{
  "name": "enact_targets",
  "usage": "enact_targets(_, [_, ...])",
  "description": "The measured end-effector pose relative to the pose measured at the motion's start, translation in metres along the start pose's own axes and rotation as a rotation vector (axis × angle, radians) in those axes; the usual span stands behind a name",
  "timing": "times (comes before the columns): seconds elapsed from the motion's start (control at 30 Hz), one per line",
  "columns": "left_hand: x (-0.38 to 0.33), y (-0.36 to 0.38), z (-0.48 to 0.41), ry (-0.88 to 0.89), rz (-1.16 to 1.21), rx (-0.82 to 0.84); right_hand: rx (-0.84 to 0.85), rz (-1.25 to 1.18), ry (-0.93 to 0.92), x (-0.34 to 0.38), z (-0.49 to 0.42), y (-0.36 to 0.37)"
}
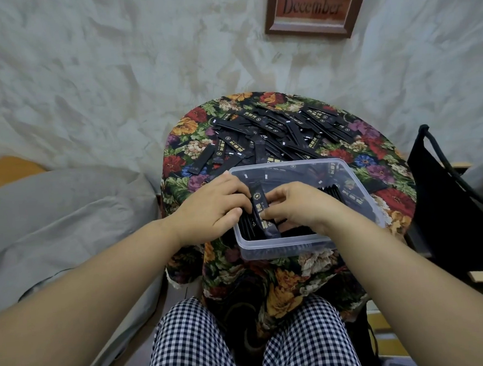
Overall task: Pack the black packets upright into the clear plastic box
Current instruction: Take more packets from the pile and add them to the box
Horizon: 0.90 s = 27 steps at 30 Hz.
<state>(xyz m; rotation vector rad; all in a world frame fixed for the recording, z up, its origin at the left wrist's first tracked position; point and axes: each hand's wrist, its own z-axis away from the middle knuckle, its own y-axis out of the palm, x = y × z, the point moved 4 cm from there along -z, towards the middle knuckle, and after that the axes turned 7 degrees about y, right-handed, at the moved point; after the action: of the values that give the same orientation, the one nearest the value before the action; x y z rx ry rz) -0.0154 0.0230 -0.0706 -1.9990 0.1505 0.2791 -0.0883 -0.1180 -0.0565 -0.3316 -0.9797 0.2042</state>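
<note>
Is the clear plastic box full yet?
Not full. Packets stand in rows at the near end of the clear plastic box; its far end looks bare, and many loose packets lie behind it.

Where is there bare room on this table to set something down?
Bare cloth right of the box, out to the edge; a thinner strip on its left, beside the left hand. Crowded: loose packets cover the far half; it and the right hand hold a packet at the box's near left.
</note>
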Motion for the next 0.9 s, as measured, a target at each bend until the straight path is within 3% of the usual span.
enact_targets(0.13, [-0.0005,-0.0001,0.0004,-0.007,0.001,-0.007,0.076,-0.155,0.040,0.0034,0.0016,0.0022])
enact_targets(0.3, [-0.0004,-0.0003,0.0005,-0.009,0.005,-0.006,0.113,-0.129,0.067,0.0043,-0.0035,0.0039])
enact_targets(0.53, [0.0004,0.0000,0.0014,-0.009,0.008,-0.007,0.070,-0.192,0.089,0.0023,-0.0021,0.0032])
enact_targets(0.73, [-0.0006,-0.0002,0.0010,0.006,-0.002,-0.010,-0.040,-0.013,0.060,0.0025,-0.0062,0.0052])
enact_targets(0.9, [-0.0007,-0.0007,0.0004,0.018,-0.015,-0.004,-0.066,-0.013,0.066,0.0047,-0.0048,-0.0039])
